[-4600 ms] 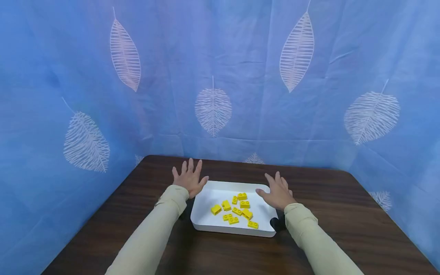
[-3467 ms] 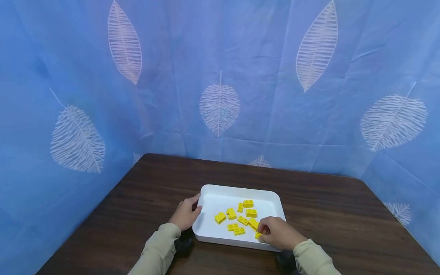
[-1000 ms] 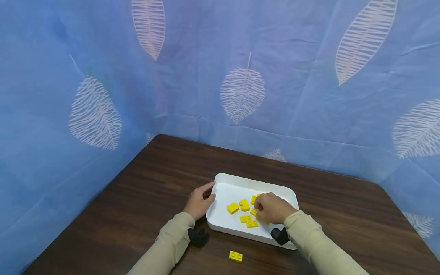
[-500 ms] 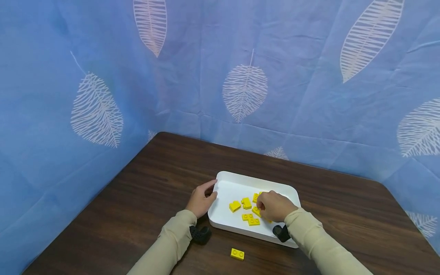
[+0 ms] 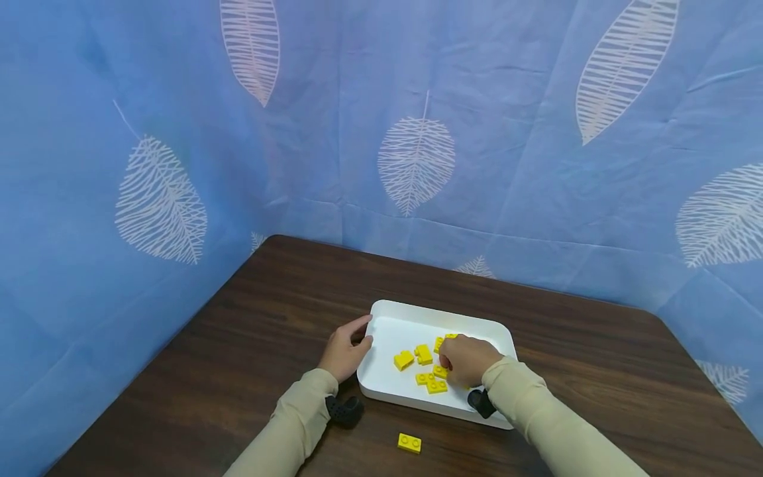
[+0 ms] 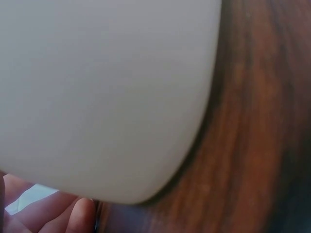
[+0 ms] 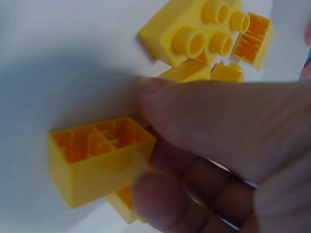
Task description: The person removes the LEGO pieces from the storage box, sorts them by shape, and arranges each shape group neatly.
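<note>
1. Fingers (image 5: 357,324) of L hand (image 5: 344,351) are loosely spread, not clenched, nothing picked up; index + thumb tips sit at L end of tray (image 5: 438,309). L wrist view is blurred, so exact contact there is hard to tell.
2. Tray: white, shallow, rim up, flat on table (image 5: 268,331).
3. Loose brick (image 5: 409,442): yellow, 2 studs up, on table just off tray's near side, a bit L of tray ctr; no hand on it.
4. Other bricks (image 5: 403,360): yellow, inside tray, mid to R part; some studs up, some tipped on a side.
5. R hand (image 5: 471,360): over tray's R half, fingers curled down among bricks. R wrist view: thumb + a fingertip v. close about one end of a brick (image 7: 99,158) w/ hollow side showing; can't tell if the pinch is closed on it.
6. Step (my read): R hand getting hold of a brick in tray, L hand prob. steadying tray.
7. Next move prob. calls for a firm thumb-finger pinch, then a straight lift w/o dragging the neighbours.
8. Counts: hands 2, tray 1, table 1; bricks: 1 on table, approx. 7 in tray per head view + a yellow sliver by R hand. Hand may hide more, so total n/k.
</note>
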`<state>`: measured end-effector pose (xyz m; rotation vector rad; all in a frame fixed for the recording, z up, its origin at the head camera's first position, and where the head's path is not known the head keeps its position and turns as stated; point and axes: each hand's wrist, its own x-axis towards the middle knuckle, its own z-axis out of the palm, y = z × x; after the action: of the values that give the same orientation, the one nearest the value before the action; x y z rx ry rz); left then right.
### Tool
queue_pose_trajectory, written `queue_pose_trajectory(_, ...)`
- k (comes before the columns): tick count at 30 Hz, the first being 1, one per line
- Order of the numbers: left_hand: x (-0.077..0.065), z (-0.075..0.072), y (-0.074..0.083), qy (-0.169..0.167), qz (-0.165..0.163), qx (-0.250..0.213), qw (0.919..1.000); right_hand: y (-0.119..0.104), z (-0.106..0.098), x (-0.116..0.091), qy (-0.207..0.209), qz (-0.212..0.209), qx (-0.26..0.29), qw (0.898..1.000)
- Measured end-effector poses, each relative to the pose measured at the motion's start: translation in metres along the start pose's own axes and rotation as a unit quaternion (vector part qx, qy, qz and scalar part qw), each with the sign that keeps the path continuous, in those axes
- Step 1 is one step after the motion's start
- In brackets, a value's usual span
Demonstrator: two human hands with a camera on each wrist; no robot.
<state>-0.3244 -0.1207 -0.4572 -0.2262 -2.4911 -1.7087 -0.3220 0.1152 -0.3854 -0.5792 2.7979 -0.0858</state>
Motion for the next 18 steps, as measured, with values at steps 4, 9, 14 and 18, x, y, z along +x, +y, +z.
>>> queue_pose_trajectory(4, -0.001, -0.001, -0.001, 0.0, -0.004, 0.005, 1.0, -0.003, -0.008, -0.014, 0.035, -0.02, 0.007, 0.999)
queue_pose_trajectory(9, 0.001, 0.001, 0.0, -0.008, 0.0, 0.002, 1.0, -0.011, -0.021, -0.056, 0.097, -0.075, 0.008, 0.992)
queue_pose_trajectory(14, 0.004, 0.001, 0.0, -0.007, -0.002, 0.005, 1.0, -0.019, -0.009, -0.092, 0.118, -0.129, -0.012, 0.985)
queue_pose_trajectory(18, 0.003, -0.002, 0.0, -0.003, -0.015, 0.003, 0.9999, -0.023, 0.018, -0.101, 0.105, -0.164, -0.013, 0.981)
